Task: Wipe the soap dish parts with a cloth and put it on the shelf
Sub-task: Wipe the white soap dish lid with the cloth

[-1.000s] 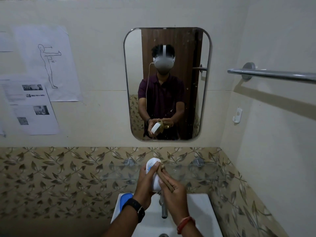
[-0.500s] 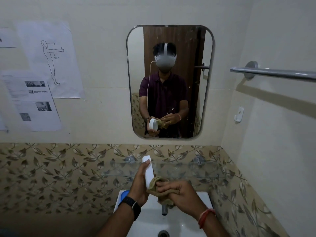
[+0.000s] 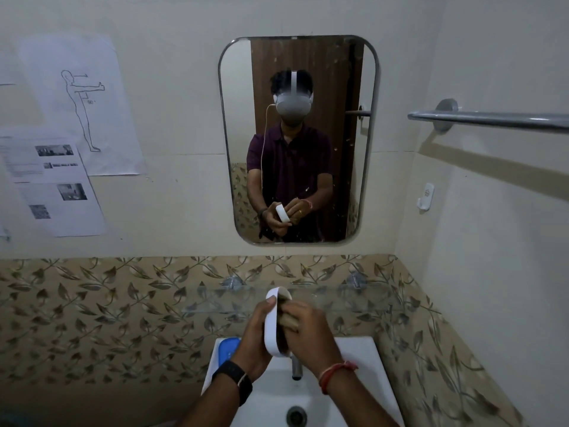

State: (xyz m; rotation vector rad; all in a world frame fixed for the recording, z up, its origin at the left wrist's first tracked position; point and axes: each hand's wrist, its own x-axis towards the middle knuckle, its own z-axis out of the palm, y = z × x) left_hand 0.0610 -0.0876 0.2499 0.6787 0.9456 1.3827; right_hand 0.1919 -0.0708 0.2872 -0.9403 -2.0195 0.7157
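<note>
A white oval soap dish part (image 3: 271, 329) stands on edge over the sink, gripped by my left hand (image 3: 255, 337) with the thumb on its upper rim. My right hand (image 3: 308, 334) presses a brown cloth (image 3: 286, 318) into the hollow side of that part; most of the cloth is hidden by my fingers. A glass shelf (image 3: 338, 298) runs along the patterned tiles just behind my hands. A blue soap dish part (image 3: 227, 349) lies on the sink's left corner, partly hidden by my left wrist.
A white sink (image 3: 354, 349) with a metal tap (image 3: 296, 368) and drain (image 3: 296, 416) sits below my hands. A mirror (image 3: 297, 138) hangs above the shelf. A towel bar (image 3: 489, 118) and a small hook (image 3: 426, 197) are on the right wall, papers (image 3: 58, 186) on the left.
My right hand has moved the cloth from below the white part into its hollow side. The part has turned, showing its rim, and both hands sit a little lower.
</note>
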